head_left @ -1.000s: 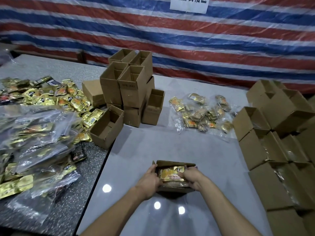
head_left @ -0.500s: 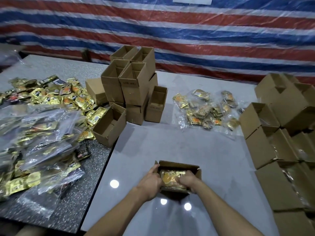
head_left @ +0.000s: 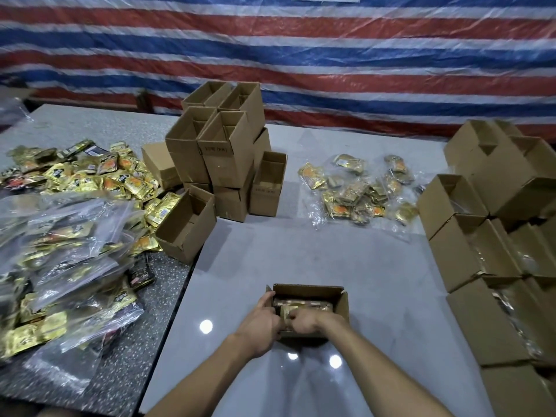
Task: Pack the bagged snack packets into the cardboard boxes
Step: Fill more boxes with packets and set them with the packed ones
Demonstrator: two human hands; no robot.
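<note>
A small open cardboard box stands on the white table in front of me. A clear bag of gold snack packets lies low inside it. My left hand grips the box's left wall, thumb along the rim. With curled fingers, my right hand presses down on the bag inside the box. More bagged packets lie at the table's far middle. A large heap of bagged and loose gold packets covers the dark table on the left.
Empty open boxes are stacked at the back centre, one lying on its side at the seam between the tables. Boxes holding bags are stacked along the right edge. A striped tarp hangs behind.
The bag of packets has sunk from the box's top to deep inside it. My right hand has followed it down and moved towards my left hand.
</note>
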